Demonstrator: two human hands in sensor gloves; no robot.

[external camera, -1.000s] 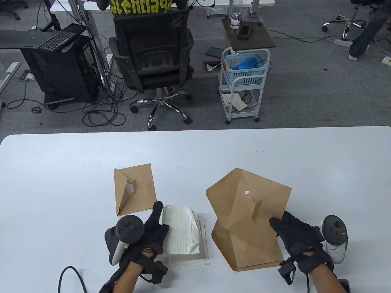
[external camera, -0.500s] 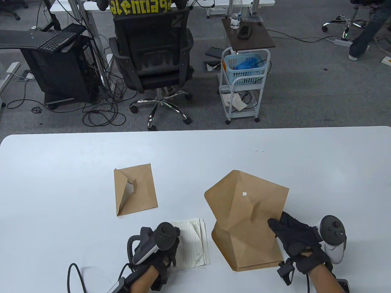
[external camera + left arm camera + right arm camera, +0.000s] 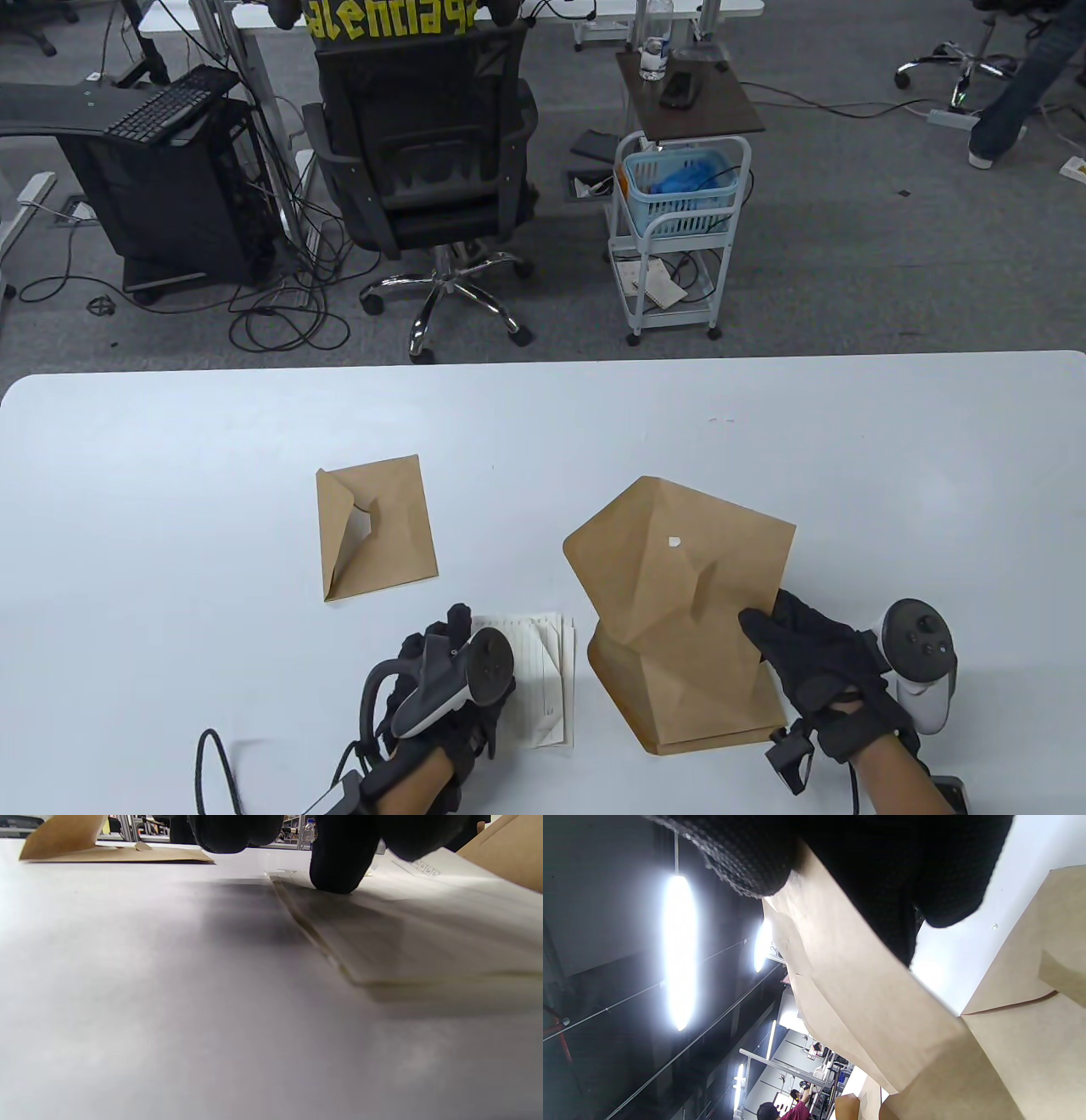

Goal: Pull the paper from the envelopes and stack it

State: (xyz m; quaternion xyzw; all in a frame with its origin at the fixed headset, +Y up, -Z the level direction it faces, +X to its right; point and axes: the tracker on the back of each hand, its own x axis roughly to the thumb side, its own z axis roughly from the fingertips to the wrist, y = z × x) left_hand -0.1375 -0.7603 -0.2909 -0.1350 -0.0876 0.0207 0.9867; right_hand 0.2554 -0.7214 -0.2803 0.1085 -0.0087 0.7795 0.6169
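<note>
The stack of lined paper (image 3: pixel 543 679) lies flat on the white table (image 3: pixel 170 509) with its long axis running away from the person, its near end toward the table's front edge and its far end toward the small envelope. It sits directly under and just to the right of the left hand (image 3: pixel 445 679), between the two hands. In the left wrist view one gloved fingertip (image 3: pixel 337 870) presses down on the top sheet near its left edge, while the sheets' edges (image 3: pixel 322 946) show slightly staggered; how far the rest of that hand is spread cannot be told, since the tracker covers it from above. Just right of the stack, the large brown envelope (image 3: pixel 679 611) is held up off the table, creased and bulging, its long axis also running away from the person with its lower end near the table's front and its flap end pointing away. The right hand (image 3: pixel 819 671) grips its right edge, fingers on the upper face; the right wrist view shows the kraft paper (image 3: pixel 865 1001) pinched between dark gloved fingers (image 3: pixel 882 878). Beyond the left hand, well apart from it, the small brown envelope (image 3: pixel 377 539) lies flat, its flap side open.
</note>
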